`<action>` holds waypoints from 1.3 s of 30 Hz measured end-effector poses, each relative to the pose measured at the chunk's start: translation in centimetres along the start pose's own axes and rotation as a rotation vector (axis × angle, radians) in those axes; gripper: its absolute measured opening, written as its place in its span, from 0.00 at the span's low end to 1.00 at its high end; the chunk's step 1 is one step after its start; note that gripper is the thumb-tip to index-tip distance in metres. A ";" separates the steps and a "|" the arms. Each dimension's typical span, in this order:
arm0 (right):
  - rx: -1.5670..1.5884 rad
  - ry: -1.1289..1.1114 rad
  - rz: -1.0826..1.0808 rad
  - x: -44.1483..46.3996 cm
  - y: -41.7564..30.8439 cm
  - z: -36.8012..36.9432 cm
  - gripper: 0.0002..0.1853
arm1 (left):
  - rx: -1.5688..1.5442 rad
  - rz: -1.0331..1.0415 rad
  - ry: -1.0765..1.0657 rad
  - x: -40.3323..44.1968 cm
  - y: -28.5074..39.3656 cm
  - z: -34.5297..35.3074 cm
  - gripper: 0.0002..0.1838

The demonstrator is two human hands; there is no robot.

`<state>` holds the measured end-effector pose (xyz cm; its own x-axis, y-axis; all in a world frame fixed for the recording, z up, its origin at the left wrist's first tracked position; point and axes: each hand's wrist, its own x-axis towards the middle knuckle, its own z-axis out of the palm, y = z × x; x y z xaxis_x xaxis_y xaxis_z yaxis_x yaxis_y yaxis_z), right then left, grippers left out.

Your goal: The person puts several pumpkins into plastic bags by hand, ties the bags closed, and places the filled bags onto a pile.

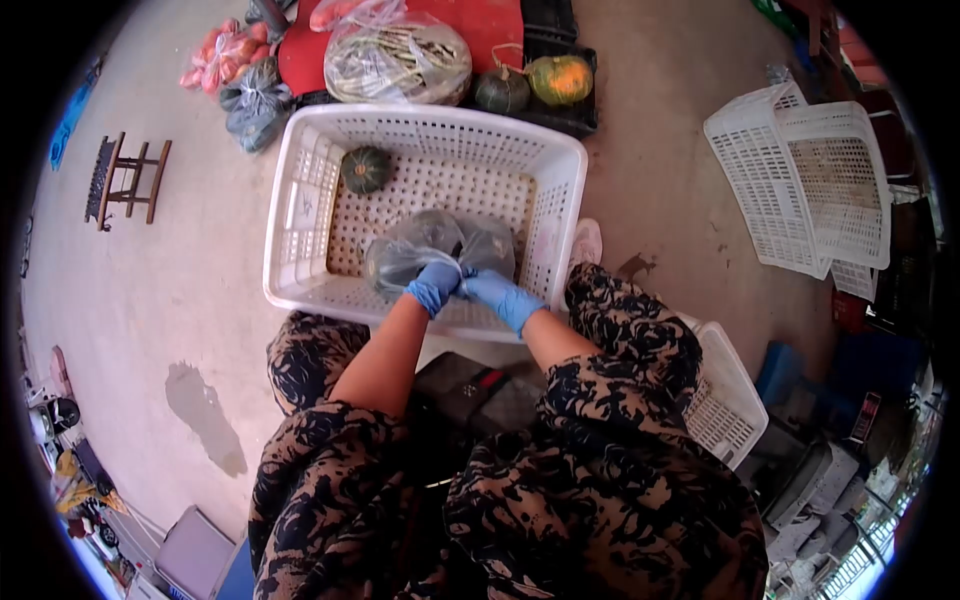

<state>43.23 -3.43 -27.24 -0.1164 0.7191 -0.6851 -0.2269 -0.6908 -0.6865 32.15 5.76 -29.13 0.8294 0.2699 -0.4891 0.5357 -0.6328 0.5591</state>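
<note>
You're leaning over the big white basket (470,182), and both your hands are working inside it, near the side closest to you. Your left hand (433,285) is gripping the gathered neck of a clear plastic bag (440,235), and your right hand (497,293) is clasping the same neck just beside it, the two blue gloves touching. (Exactly how your fingers are wrapping the plastic is hidden from up here.) The bag itself is resting in the near half of the basket, bulging on both sides of your hands, and it's holding something dark and rounded that the cloudy film is blurring.

Over in the far left corner, a dark green pumpkin (366,170) is sitting loose on the perforated floor, well clear of the bag's neck.

Just beyond the far rim, a large bag of stalks (397,60) is lying on a red sheet (497,22). To its right, a green pumpkin (502,92) and a yellow-green pumpkin (560,80) are sitting at a black crate (572,120). Off to the left, a bag of reddish produce (225,58) is slumping beside a dark tied bag (255,105). On your right, stacked white baskets (760,175) are standing tilted on the floor.
</note>
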 end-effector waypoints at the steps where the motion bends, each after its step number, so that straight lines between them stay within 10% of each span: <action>1: -0.029 0.102 0.124 -0.1 -0.2 -0.4 0.12 | 0.000 0.030 0.034 -1.1 0.8 -1.3 0.09; 4: 0.371 0.324 0.252 0.2 0.1 0.1 0.13 | -0.012 0.019 0.156 -2.1 -0.4 0.4 0.06; 7: 0.733 0.409 0.172 2.5 1.9 0.3 0.11 | -1.539 -0.378 0.321 -3.3 0.1 2.6 0.04; 8: 0.804 0.425 0.133 3.2 2.9 0.1 0.10 | -1.603 -0.427 0.375 -3.4 0.1 3.0 0.04; 10: 0.803 0.489 0.167 3.0 1.8 0.4 0.07 | -1.729 -0.526 0.486 -3.4 0.4 2.7 0.04; 15: 0.540 0.604 0.254 3.3 -0.5 -2.0 0.06 | -0.872 -0.683 0.507 -4.6 -0.6 1.0 0.05; 18: 0.573 0.584 0.271 3.9 -1.0 -2.4 0.07 | -1.083 -0.794 0.313 -5.9 2.1 -3.1 0.07; 28: 0.631 0.173 0.228 -0.3 -2.8 -1.6 0.14 | -2.458 0.004 0.735 -3.6 0.4 3.5 0.06; 33: 0.724 0.011 0.188 -0.4 -2.7 -2.0 0.10 | -1.960 -0.010 0.795 -5.1 0.7 2.3 0.11; 36: 0.566 -0.067 0.189 -2.9 -6.1 -0.1 0.12 | -1.599 -0.119 0.469 -6.5 0.8 -0.9 0.25; 39: 0.382 -0.147 0.226 -2.9 -5.2 0.0 0.12 | -1.231 -0.131 0.299 -6.6 0.7 -1.3 0.19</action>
<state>44.76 -1.97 -21.70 -0.3335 0.5759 -0.7464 -0.5167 -0.7739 -0.3663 27.24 4.50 -24.67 0.6767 0.5332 -0.5078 0.2756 0.4561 0.8462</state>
